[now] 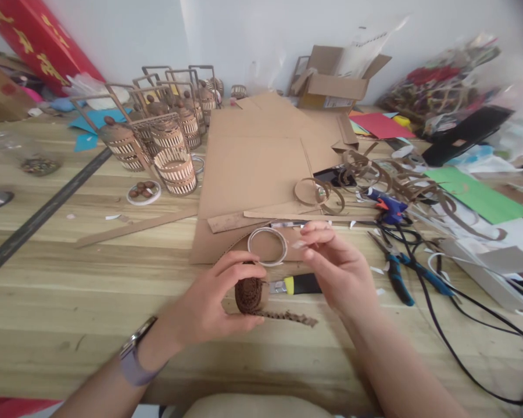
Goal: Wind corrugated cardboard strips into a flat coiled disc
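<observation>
My left hand (215, 299), with a watch on its wrist, grips a brown coil of rolled corrugated cardboard (248, 295) between thumb and fingers. A loose end of the cardboard strip (290, 317) sticks out to the right below the coil. My right hand (337, 264) pinches a small whitish scrap (300, 244), perhaps paper or tape. Between the hands lies a utility knife (303, 284) with a black and yellow handle, partly covered by my right hand. Just beyond the coil, a roll of tape (267, 246) rests on the edge of the cardboard sheet (253, 168).
Several small lantern-like baskets (176, 168) stand at the back left beside a white dish of brown balls (143, 192). To the right lie a blue glue gun (390, 208), pliers (398, 273), black cables (436, 331) and curled cardboard strips (375, 168). An open carton (335, 84) stands behind.
</observation>
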The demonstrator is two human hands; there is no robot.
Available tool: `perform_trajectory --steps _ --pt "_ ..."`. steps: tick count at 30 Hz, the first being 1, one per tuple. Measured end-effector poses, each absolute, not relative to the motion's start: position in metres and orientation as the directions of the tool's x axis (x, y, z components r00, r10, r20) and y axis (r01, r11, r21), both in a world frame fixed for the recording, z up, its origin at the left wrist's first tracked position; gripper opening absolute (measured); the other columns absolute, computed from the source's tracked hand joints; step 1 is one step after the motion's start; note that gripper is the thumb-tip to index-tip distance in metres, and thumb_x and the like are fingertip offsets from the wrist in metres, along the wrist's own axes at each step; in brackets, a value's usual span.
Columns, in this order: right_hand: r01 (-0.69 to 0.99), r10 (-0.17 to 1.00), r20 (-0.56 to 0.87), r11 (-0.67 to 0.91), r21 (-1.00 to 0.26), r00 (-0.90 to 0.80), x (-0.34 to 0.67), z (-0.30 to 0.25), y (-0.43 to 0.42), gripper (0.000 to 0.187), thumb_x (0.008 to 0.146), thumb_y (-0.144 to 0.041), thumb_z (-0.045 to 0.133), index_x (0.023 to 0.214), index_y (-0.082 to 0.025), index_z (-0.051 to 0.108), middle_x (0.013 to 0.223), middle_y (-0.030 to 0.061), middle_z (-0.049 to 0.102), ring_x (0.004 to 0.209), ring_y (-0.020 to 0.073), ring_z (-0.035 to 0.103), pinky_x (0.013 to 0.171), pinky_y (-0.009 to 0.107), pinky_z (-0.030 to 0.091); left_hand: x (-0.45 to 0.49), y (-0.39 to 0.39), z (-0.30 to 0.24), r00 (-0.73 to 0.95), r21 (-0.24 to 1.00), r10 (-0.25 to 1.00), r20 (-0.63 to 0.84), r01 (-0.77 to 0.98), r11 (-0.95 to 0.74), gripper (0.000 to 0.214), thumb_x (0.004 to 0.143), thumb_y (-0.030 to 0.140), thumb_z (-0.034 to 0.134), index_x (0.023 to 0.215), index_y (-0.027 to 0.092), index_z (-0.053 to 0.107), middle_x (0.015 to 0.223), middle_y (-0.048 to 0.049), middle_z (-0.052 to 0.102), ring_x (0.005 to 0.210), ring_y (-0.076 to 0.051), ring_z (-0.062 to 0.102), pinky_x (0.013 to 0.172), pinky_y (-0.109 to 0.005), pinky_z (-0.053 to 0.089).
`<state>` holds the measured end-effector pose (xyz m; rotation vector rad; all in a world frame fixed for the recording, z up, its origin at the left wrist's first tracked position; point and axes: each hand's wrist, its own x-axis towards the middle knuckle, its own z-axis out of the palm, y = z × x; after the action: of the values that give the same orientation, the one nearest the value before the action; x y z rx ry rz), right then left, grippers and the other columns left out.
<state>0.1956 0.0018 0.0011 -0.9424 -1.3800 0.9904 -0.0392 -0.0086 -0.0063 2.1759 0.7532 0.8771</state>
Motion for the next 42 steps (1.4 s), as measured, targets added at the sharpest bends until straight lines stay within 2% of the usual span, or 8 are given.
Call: perform_trajectory --steps 2,3,5,8,22,42 --pt "-0.294 0.989 0.136 0.114 -0.949 -0.056 0.188 0.005 -0.004 0.014 0.077 -0.041 0.082 0.082 -0.031 0.074 0.09 -0.0001 0.065 0.085 0.0173 0.057 0.077 0.031 0.045 -0.038 -0.009 -0.008 0.596 0.76 0.715 0.367 0.251 -0.6 0.052 0.082 0.032 0.077 0.128 0.025 0.052 0.132 -0.0116 0.053 0.12 -0.025 0.058 0.1 -0.037 0.052" --pt "-0.383 0.994 0.046 0.004 -0.924 -0.101 0.184 0.006 -0.006 0.018 0.073 -0.041 0.085 0.08 -0.029 0.074 0.083 -0.0006 0.065 0.079 0.0157 0.056 0.072 0.029 0.044 -0.037 -0.009 -0.009 0.593 0.76 0.715 0.37 0.249 -0.6 0.052 0.082 0.032 0.077 0.127 0.025 0.052 0.132 -0.0116 0.054 0.12 -0.025 0.059 0.099 -0.037 0.052" --pt "-0.469 0.978 -0.092 -0.171 -0.867 -0.187 0.176 0.006 -0.011 0.021 0.068 -0.038 0.088 0.075 -0.026 0.074 0.074 -0.0015 0.065 0.07 0.0131 0.054 0.066 0.026 0.042 -0.037 -0.009 -0.011 0.595 0.75 0.707 0.383 0.247 -0.614 0.051 0.082 0.033 0.077 0.126 0.025 0.053 0.13 -0.0115 0.055 0.119 -0.026 0.059 0.099 -0.038 0.053" --pt "-0.524 0.957 -0.164 -0.27 -0.808 -0.24 0.167 0.002 -0.015 0.022 0.064 -0.035 0.091 0.071 -0.024 0.073 0.07 -0.002 0.065 0.064 0.011 0.052 0.061 0.024 0.041 -0.035 -0.008 -0.012 0.596 0.732 0.694 0.403 0.244 -0.636 0.051 0.082 0.032 0.077 0.126 0.026 0.052 0.129 -0.0115 0.056 0.12 -0.027 0.059 0.098 -0.04 0.053" --pt "-0.547 0.942 -0.201 -0.322 -0.773 -0.27 0.158 -0.003 -0.02 0.022 0.063 -0.026 0.091 0.074 -0.022 0.073 0.073 -0.0033 0.066 0.067 0.0081 0.055 0.064 0.019 0.043 -0.035 -0.008 -0.012 0.581 0.708 0.685 0.439 0.246 -0.662 0.043 0.082 0.03 0.075 0.12 0.024 0.056 0.125 -0.0109 0.06 0.119 -0.026 0.06 0.098 -0.037 0.052" --pt "-0.538 0.959 -0.154 -0.262 -0.801 -0.237 0.154 -0.008 -0.023 0.021 0.067 -0.023 0.088 0.078 -0.023 0.07 0.077 -0.003 0.065 0.067 0.0095 0.054 0.063 0.021 0.045 -0.034 -0.011 -0.009 0.596 0.691 0.674 0.436 0.258 -0.675 0.044 0.083 0.03 0.075 0.121 0.025 0.054 0.125 -0.0114 0.06 0.117 -0.026 0.062 0.096 -0.039 0.054"
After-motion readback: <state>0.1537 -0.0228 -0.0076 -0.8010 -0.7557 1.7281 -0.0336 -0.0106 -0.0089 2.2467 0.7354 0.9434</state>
